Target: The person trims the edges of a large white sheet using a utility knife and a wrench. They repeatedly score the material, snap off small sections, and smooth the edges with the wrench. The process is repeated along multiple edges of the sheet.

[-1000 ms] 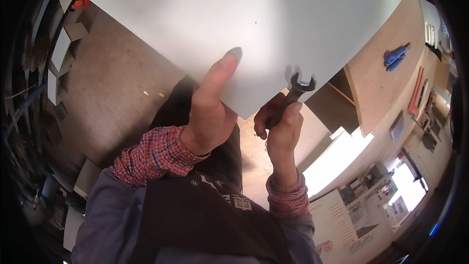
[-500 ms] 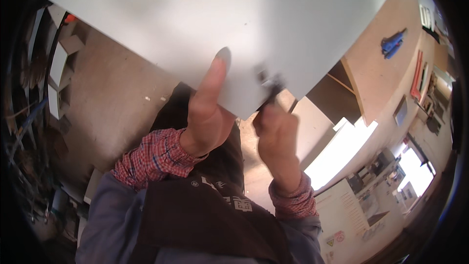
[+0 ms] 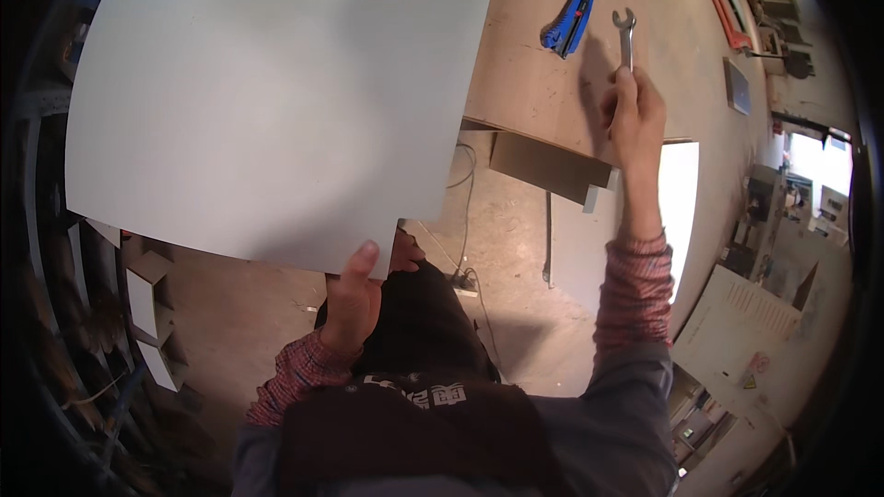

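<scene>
A large white panel (image 3: 267, 110) fills the upper left, a small notch cut from its near right corner. My left hand (image 3: 354, 299) grips the near edge beside that notch, thumb on top; some fingertips show under the board through the notch. Over the wooden table (image 3: 534, 101) on the right, my right hand (image 3: 635, 120) is closed round the shank of a steel open-end wrench (image 3: 626, 32), its jaw pointing away from me. A blue utility knife (image 3: 569, 18) lies on the tabletop just left of the wrench.
Red-handled bar tools (image 3: 723, 5) and a dark flat block (image 3: 737, 86) lie farther right. White boards (image 3: 679, 212) stand beside the table. A power strip with cables (image 3: 465, 281) is on the floor near my legs. Metal racking (image 3: 55, 248) runs along the left.
My right hand has moved from the panel's corner, where it held a blurred dark tool, out to the right over the table. The panel has turned and shifted left with my left hand.
</scene>
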Available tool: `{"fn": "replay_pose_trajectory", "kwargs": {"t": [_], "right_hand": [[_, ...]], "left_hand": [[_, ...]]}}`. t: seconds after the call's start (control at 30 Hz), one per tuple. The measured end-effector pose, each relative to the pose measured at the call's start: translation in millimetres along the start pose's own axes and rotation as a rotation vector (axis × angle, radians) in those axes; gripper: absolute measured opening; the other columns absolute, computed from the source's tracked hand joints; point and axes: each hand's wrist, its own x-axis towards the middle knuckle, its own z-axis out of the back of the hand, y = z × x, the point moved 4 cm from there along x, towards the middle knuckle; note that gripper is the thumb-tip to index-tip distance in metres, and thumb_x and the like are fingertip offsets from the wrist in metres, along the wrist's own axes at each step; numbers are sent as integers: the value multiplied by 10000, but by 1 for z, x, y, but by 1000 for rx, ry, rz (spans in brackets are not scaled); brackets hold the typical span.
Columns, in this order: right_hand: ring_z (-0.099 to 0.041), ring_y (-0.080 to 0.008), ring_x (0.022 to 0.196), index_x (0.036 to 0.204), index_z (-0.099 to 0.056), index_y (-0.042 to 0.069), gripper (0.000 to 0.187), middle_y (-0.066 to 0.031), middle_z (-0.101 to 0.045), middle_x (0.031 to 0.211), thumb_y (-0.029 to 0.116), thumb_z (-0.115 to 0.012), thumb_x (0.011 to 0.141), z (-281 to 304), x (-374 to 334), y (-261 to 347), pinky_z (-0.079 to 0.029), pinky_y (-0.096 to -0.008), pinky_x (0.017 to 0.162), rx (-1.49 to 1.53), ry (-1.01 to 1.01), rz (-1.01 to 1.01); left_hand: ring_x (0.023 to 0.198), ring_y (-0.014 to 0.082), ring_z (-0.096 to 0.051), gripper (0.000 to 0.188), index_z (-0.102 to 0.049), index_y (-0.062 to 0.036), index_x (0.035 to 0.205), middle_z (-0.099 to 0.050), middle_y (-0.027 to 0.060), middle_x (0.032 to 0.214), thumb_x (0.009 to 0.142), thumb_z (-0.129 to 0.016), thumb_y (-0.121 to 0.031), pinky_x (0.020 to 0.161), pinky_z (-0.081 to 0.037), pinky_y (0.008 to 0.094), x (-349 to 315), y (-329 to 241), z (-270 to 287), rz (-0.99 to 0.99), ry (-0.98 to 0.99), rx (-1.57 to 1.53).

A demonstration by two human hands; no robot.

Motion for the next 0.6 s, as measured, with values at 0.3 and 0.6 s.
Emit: {"fn": "replay_pose_trajectory", "kwargs": {"t": [0.3,0.6], "right_hand": [[-752,-314,843,1191,-738,17,429,-196,-755,878,385,-588,1030,-7,128,-50,-557,-419,784,-397,7,62],[-717,-342,802,1095,-691,-15,376,-206,-728,891,335,-648,965,-50,113,47,-550,-439,726,-565,-32,322]], "left_hand": [[1027,314,-735,409,-601,48,1301,-704,186,1169,1023,-632,-251,854,-596,406,-13,0,13,70,10,170],[1073,260,-719,360,-657,53,1250,-743,164,1129,980,-693,-183,944,-563,379,-42,-53,12,484,251,546]]}}
